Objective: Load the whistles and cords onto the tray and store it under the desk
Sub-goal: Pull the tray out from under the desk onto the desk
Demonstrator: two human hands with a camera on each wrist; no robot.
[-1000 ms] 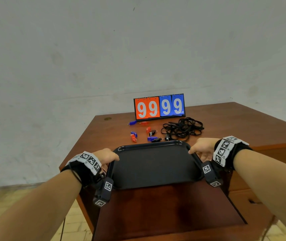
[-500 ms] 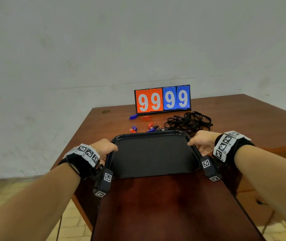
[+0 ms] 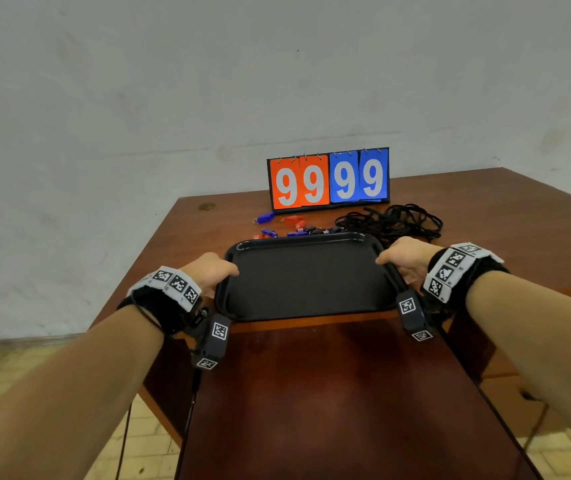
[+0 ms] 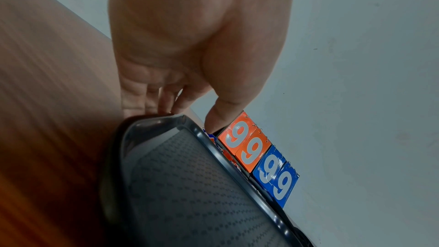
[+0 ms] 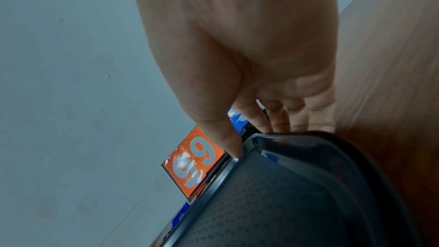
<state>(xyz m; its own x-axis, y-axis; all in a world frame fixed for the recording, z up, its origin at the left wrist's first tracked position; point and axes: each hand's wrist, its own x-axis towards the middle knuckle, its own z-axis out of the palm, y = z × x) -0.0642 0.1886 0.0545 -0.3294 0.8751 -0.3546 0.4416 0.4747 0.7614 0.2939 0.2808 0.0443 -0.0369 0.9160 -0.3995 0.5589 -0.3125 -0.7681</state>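
Observation:
A bare black tray (image 3: 306, 282) is held over the near part of the wooden desk (image 3: 208, 233). My left hand (image 3: 213, 271) grips its left rim, thumb on top and fingers underneath, as the left wrist view shows on the tray (image 4: 190, 185). My right hand (image 3: 403, 258) grips the right rim the same way, thumb on the tray (image 5: 285, 194). Several small blue and red whistles (image 3: 265, 217) lie just beyond the tray's far edge. A tangle of black cords (image 3: 398, 221) lies at the back right, beside my right hand.
A flip scoreboard (image 3: 328, 178) reading 9999 in orange and blue stands at the back of the desk against the grey wall. A dark wooden panel (image 3: 329, 393) reaches toward me below the tray. Tiled floor (image 3: 0, 368) shows on the left.
Both hands have carried the tray forward toward the whistles, and its far edge now hides some of them. The grips are unchanged.

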